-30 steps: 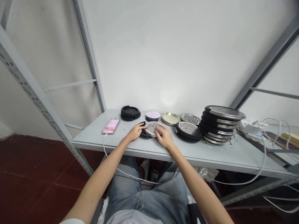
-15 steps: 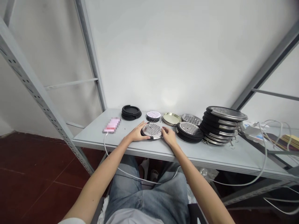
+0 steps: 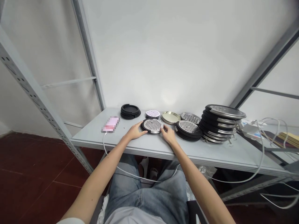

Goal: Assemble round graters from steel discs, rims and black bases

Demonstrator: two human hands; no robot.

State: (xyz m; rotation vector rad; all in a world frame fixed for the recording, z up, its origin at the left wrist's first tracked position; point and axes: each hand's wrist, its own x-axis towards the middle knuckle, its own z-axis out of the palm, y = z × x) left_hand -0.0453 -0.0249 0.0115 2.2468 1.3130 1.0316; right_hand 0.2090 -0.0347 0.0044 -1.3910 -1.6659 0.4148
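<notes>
Holed disc (image 3: pixel 153 125): on the counter (image 3: pixel 130 147), between both hands, lay about flat, holed metal face up; round, so no clear long axis
Disc edge: black along the left side, bright metal rim showing at the near right
Gold dish (image 3: pixel 171 117): shallow, round, open side up, beyond the disc and to its right; nothing seen in it
Black rings (image 3: pixel 130 109): stacked flat at far left, hollow side up
Plastic bag (image 3: pixel 206 170): below the counter edge, contents could not be told
Left hand (image 3: pixel 135 132): fingers round the disc's left edge, thumb at the near side, spread moderately, holding the rim
Right hand (image 3: pixel 168 135): fingers narrow, pinching the disc's right edge, thumb by the metal rim
Small holed discs (image 3: pixel 152 113): just beyond the held disc
Short disc stack (image 3: pixel 188 128): right of the right hand, black edging, holed top
Slotted disc (image 3: pixel 190 118): behind the short stack
Tall disc stack (image 3: pixel 218 126): farther right, black and metal edges
Pink item (image 3: pixel 110 124): blurred, left of left hand, white cable (image 3: pixel 104 145) at its near end
</notes>
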